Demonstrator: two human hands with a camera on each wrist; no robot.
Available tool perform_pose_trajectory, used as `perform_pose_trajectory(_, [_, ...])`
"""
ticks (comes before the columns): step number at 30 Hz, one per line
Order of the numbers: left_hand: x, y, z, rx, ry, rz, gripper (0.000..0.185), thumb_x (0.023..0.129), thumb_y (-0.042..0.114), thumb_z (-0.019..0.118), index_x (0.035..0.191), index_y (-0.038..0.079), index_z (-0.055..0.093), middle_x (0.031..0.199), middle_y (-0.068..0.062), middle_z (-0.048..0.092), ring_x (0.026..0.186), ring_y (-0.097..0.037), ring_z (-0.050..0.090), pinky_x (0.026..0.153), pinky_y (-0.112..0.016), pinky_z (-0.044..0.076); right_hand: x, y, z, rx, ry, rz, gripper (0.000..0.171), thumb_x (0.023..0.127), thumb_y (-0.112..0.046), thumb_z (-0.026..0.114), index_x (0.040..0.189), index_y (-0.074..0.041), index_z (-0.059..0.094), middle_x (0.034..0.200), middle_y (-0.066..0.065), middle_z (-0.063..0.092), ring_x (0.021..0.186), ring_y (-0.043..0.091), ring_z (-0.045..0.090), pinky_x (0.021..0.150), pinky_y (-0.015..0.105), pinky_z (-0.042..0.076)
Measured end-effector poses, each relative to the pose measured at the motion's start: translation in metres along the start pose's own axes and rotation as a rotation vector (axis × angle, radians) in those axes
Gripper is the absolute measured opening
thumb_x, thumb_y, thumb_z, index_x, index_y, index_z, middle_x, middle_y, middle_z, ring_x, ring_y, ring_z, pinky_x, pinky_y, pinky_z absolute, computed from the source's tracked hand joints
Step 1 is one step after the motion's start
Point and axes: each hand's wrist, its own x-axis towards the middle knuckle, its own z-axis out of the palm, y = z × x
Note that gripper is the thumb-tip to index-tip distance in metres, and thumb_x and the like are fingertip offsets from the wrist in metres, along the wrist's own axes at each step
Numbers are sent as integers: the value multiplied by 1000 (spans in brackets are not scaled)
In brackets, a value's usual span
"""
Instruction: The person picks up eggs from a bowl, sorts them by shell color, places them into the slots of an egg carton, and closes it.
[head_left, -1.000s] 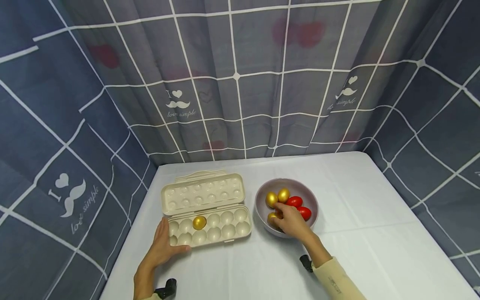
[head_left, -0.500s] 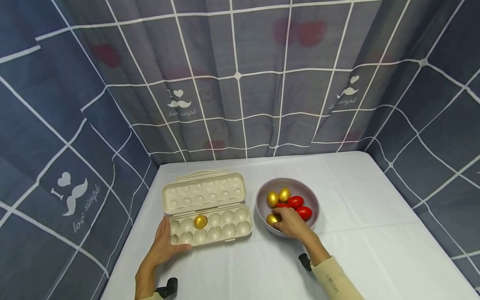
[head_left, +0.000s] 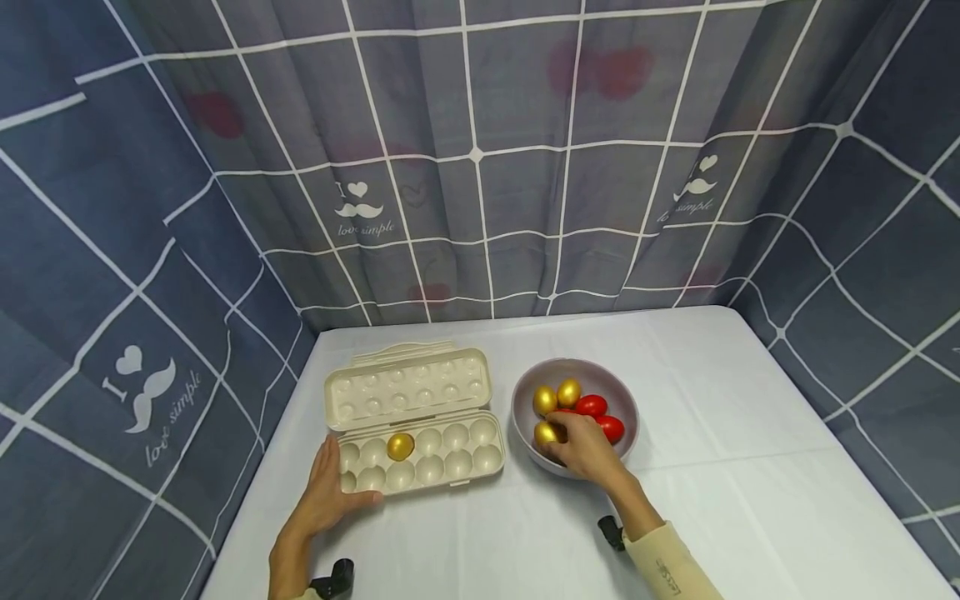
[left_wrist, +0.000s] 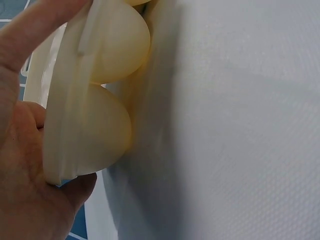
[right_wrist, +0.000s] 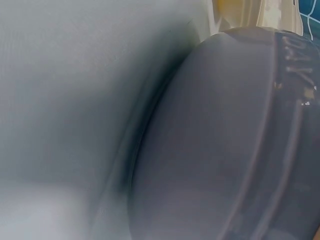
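Observation:
My left hand [head_left: 326, 493] holds the left end of an open cream egg carton [head_left: 420, 417], thumb along its front edge and fingers at the side. The left wrist view shows this hand close around the end of the carton [left_wrist: 100, 130], by its rounded cups. One golden egg [head_left: 401, 447] sits in a back-row cup. Inside a mauve bowl [head_left: 621, 396], my right hand [head_left: 588, 450] pinches another golden egg [head_left: 545, 433] between thumb and fingers. The right wrist view has only the outer wall of the bowl [right_wrist: 210, 140]; the pinched egg is hidden there.
Two more golden eggs [head_left: 545, 400] and several red eggs [head_left: 592, 406] lie in the bowl, one red egg partly behind the right hand. White cloth [head_left: 735, 400] covers the table. Grey-blue checked curtains [head_left: 517, 200] stand behind and on both sides.
My right fingers have shifted from the middle of the bowl to the front-left golden egg and now grip it, slightly raised. A red egg has come partly into view. The left hand stays put.

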Motion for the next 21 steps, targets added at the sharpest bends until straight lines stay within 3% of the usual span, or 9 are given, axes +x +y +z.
perform_pose_trajectory(5, [1,-2,0,1,6,11,139,65,42,89,151,-12,-6,157,-35,-9,144,-50,-8,112,-65,5,1,-2,-1,83,50,49,40,78,-2,81,116,1,69,110,11,70,95,26,66,82,42,55])
perform_pose_trajectory(14, [1,-3,0,0,5,9,139,66,42,89,151,-12,-7,157,-35,-9,144,-50,-9,112,-65,4,0,-4,-5,247,180,62,43,77,-6,84,117,-2,70,110,14,69,97,27,66,81,43,56])
perform_pose_trajectory(17, [1,-3,0,-1,4,6,139,66,41,89,151,-12,-7,157,-35,-9,144,-50,-9,113,-65,4,0,-7,-4,276,208,18,42,76,-6,84,115,-2,71,110,13,69,97,27,66,81,43,56])
perform_pose_trajectory(21, [1,-2,0,-2,-7,0,138,66,41,89,151,-12,-7,157,-34,-10,144,-50,-10,112,-65,3,3,-13,3,276,240,-109,39,76,-5,84,112,0,71,108,11,71,90,24,67,76,42,58])
